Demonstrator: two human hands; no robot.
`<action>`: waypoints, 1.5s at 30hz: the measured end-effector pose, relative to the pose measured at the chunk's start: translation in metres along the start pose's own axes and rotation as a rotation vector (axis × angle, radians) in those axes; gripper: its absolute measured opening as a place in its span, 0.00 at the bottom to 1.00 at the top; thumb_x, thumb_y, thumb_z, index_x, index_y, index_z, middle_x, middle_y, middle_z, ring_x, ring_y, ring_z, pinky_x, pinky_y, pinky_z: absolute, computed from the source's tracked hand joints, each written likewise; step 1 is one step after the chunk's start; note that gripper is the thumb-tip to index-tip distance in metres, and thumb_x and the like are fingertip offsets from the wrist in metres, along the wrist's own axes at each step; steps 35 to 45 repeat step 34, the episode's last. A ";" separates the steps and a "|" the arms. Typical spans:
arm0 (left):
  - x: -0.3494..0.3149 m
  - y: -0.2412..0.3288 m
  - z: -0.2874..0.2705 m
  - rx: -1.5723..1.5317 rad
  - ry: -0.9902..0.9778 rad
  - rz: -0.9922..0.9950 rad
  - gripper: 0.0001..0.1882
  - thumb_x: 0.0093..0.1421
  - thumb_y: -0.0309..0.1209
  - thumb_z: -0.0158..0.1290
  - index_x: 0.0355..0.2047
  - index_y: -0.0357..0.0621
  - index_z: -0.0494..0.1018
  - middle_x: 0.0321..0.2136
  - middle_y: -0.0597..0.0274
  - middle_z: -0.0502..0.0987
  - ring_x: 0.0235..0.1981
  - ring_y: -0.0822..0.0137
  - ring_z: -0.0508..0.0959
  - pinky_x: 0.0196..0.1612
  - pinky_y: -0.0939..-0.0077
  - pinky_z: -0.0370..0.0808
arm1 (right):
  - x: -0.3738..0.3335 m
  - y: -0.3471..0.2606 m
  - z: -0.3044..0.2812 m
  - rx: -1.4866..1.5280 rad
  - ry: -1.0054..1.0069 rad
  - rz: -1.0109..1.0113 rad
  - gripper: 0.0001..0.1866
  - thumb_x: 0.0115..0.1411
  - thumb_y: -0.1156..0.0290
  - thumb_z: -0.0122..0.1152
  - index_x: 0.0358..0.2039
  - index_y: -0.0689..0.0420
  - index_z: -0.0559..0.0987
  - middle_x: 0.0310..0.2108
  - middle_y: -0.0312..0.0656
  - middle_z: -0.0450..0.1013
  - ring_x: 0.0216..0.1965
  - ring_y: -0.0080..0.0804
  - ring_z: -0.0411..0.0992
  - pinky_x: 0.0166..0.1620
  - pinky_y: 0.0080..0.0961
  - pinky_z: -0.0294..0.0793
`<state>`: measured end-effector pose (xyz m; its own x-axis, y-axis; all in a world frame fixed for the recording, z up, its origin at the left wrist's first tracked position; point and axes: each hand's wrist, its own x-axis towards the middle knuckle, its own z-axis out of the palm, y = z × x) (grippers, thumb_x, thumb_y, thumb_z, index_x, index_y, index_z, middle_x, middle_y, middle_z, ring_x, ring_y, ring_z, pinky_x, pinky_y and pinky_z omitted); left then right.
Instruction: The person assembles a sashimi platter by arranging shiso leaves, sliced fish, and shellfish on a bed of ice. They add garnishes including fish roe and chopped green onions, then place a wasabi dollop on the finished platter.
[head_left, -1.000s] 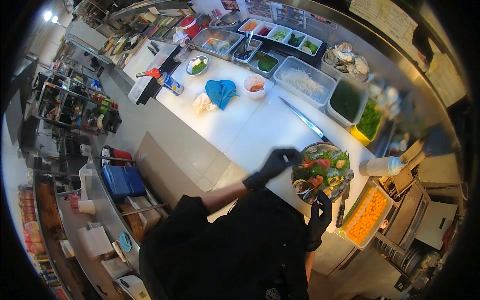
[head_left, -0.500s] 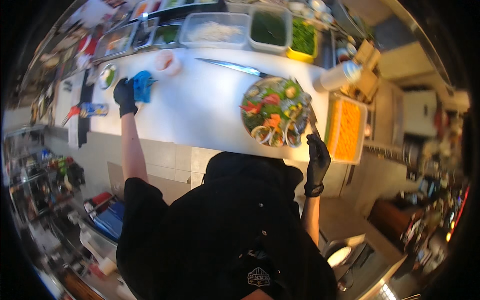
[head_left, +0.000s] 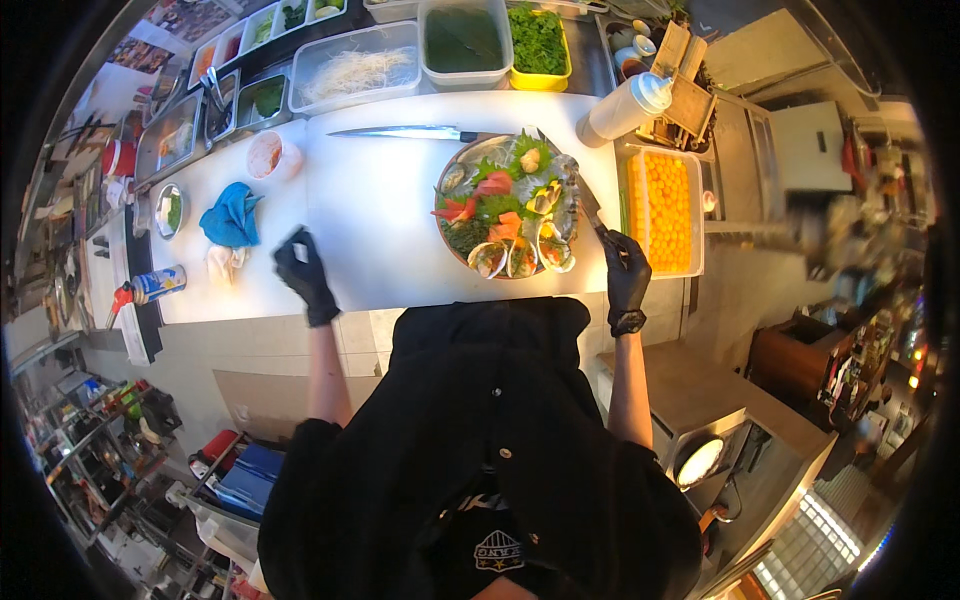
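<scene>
My right hand (head_left: 627,268), in a black glove, is closed on a slim metal tool (head_left: 589,204) that points up along the right edge of the round platter (head_left: 443,185). I cannot tell if it is tweezers or a small knife. Raw fish slices, green leaves, ice and several filled shells (head_left: 521,258) lie on the platter. My gloved left hand (head_left: 303,268) hovers over the near left of the white cutting board (head_left: 380,220), fingers curled together; a pale spot shows between them. Left of it lie a crumpled blue cloth (head_left: 231,215) and a whitish wad (head_left: 224,264).
A long knife (head_left: 395,132) lies behind the platter. Tubs of white shreds (head_left: 360,68) and green leaves (head_left: 540,45) line the back. A squeeze bottle (head_left: 622,112) and a box of orange balls (head_left: 668,212) stand right. Far left are a can torch (head_left: 155,284) and small bowl (head_left: 170,210).
My left hand has let go of the blue cloth and moved right and nearer to me. The view has shifted. My right hand stays beside the platter with the slim tool.
</scene>
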<state>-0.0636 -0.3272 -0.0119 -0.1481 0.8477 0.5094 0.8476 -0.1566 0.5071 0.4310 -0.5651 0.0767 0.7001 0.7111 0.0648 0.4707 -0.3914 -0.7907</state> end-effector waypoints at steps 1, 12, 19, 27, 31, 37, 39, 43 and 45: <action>-0.024 0.019 0.003 -0.057 -0.051 0.060 0.05 0.61 0.31 0.63 0.37 0.47 0.83 0.33 0.59 0.83 0.39 0.56 0.79 0.45 0.60 0.75 | 0.002 0.002 0.002 0.007 -0.014 0.000 0.10 0.64 0.75 0.66 0.45 0.62 0.85 0.40 0.46 0.84 0.42 0.31 0.81 0.48 0.28 0.78; -0.065 0.077 0.010 -0.011 -0.155 0.016 0.07 0.58 0.28 0.62 0.38 0.49 0.82 0.40 0.59 0.81 0.47 0.53 0.76 0.52 0.56 0.72 | 0.074 -0.034 0.029 0.188 -0.231 -0.247 0.11 0.61 0.81 0.68 0.45 0.61 0.85 0.37 0.40 0.83 0.37 0.23 0.78 0.44 0.23 0.78; -0.067 0.086 0.012 0.035 -0.115 -0.043 0.06 0.58 0.27 0.62 0.37 0.48 0.82 0.40 0.58 0.81 0.47 0.53 0.77 0.52 0.57 0.72 | 0.108 -0.016 0.037 0.279 -0.167 -0.194 0.10 0.61 0.80 0.67 0.44 0.61 0.85 0.38 0.42 0.83 0.38 0.26 0.79 0.44 0.24 0.78; -0.071 0.088 0.015 0.007 -0.057 -0.125 0.06 0.58 0.26 0.62 0.37 0.47 0.82 0.40 0.58 0.81 0.46 0.54 0.77 0.51 0.57 0.73 | 0.126 0.004 0.031 0.275 -0.219 -0.217 0.11 0.59 0.81 0.68 0.43 0.61 0.85 0.36 0.44 0.83 0.36 0.28 0.80 0.42 0.25 0.79; -0.071 0.084 0.014 0.102 -0.068 -0.024 0.08 0.57 0.27 0.62 0.39 0.50 0.81 0.40 0.60 0.80 0.47 0.54 0.76 0.50 0.57 0.73 | 0.135 -0.040 0.027 0.380 -0.267 -0.214 0.10 0.61 0.81 0.67 0.44 0.63 0.84 0.38 0.40 0.83 0.38 0.23 0.80 0.44 0.23 0.79; -0.072 0.079 0.016 0.154 -0.097 -0.042 0.09 0.57 0.27 0.62 0.39 0.51 0.81 0.41 0.61 0.80 0.47 0.54 0.76 0.51 0.58 0.73 | 0.153 -0.082 0.038 0.282 -0.422 -0.378 0.10 0.63 0.78 0.67 0.45 0.62 0.85 0.40 0.44 0.84 0.42 0.28 0.81 0.47 0.24 0.78; -0.072 0.079 0.016 0.154 -0.097 -0.042 0.09 0.57 0.27 0.62 0.39 0.51 0.81 0.41 0.61 0.80 0.47 0.54 0.76 0.51 0.58 0.73 | 0.153 -0.082 0.038 0.282 -0.422 -0.378 0.10 0.63 0.78 0.67 0.45 0.62 0.85 0.40 0.44 0.84 0.42 0.28 0.81 0.47 0.24 0.78; -0.072 0.079 0.016 0.154 -0.097 -0.042 0.09 0.57 0.27 0.62 0.39 0.51 0.81 0.41 0.61 0.80 0.47 0.54 0.76 0.51 0.58 0.73 | 0.153 -0.082 0.038 0.282 -0.422 -0.378 0.10 0.63 0.78 0.67 0.45 0.62 0.85 0.40 0.44 0.84 0.42 0.28 0.81 0.47 0.24 0.78; -0.072 0.079 0.016 0.154 -0.097 -0.042 0.09 0.57 0.27 0.62 0.39 0.51 0.81 0.41 0.61 0.80 0.47 0.54 0.76 0.51 0.58 0.73 | 0.153 -0.082 0.038 0.282 -0.422 -0.378 0.10 0.63 0.78 0.67 0.45 0.62 0.85 0.40 0.44 0.84 0.42 0.28 0.81 0.47 0.24 0.78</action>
